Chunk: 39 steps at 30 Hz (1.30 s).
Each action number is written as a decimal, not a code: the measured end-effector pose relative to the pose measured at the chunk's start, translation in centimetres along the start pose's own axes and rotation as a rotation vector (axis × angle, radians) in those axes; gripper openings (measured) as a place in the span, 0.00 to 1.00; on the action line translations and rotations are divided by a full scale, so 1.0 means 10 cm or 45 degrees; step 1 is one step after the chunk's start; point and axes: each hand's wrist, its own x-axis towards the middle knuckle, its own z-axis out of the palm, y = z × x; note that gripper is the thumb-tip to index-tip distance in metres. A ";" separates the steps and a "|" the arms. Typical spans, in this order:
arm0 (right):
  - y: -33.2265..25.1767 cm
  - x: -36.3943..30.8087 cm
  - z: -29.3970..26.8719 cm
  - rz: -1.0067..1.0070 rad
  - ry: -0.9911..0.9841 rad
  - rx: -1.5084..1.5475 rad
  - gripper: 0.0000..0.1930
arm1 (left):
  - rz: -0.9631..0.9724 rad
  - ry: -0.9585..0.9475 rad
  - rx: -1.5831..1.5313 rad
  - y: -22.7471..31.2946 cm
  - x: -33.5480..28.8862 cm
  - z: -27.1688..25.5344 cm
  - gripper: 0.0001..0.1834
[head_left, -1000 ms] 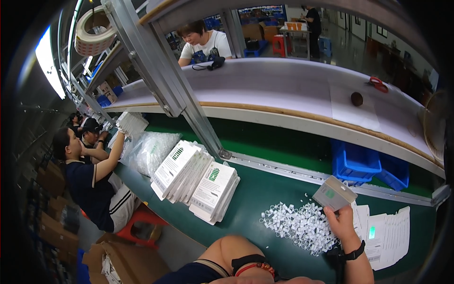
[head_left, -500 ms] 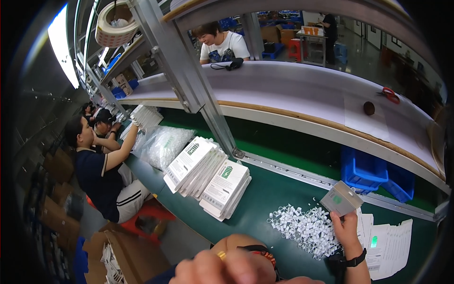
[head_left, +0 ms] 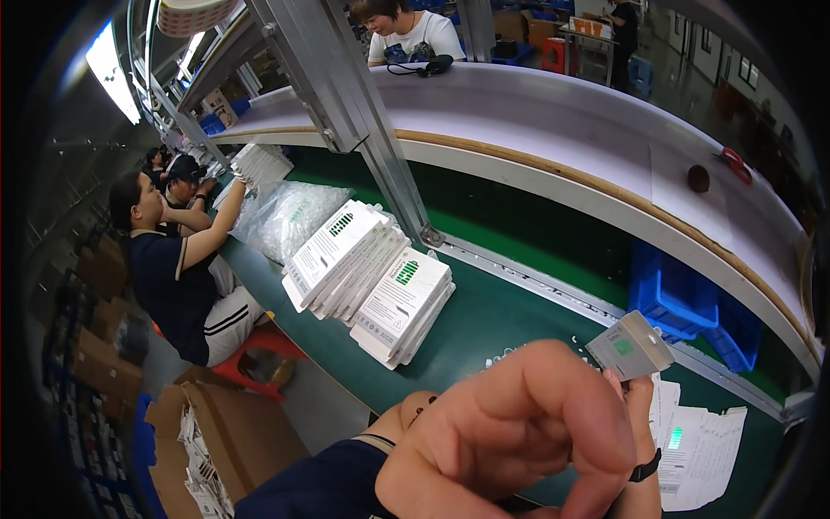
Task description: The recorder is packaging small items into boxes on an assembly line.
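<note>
My right hand holds a small white and grey carton with a green mark, one end flap of it standing out. Very near the camera, my left hand looms large with its fingers curled in; whatever they hold is hidden. Behind it lies a heap of small white ring-shaped pieces, mostly covered by this hand. Beside my right wrist are overlapping flat white printed card sheets. Left of the heap, stacks of flat white cartons with green print rest on the green table.
A clear bag of white pieces lies beyond the stacks. Blue bins stand under the white shelf, which carries red-handled scissors. A metal post rises behind the stacks. A co-worker sits left, near an open cardboard box.
My left hand has come up and to the right, now covering most of the white heap. My right hand still holds the carton, and its flap end shows more. The whole view has shifted.
</note>
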 end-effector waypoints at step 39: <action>-0.01 0.02 -0.09 -0.074 -0.064 -0.095 0.12 | 0.413 0.076 0.431 -0.24 -0.04 0.15 0.20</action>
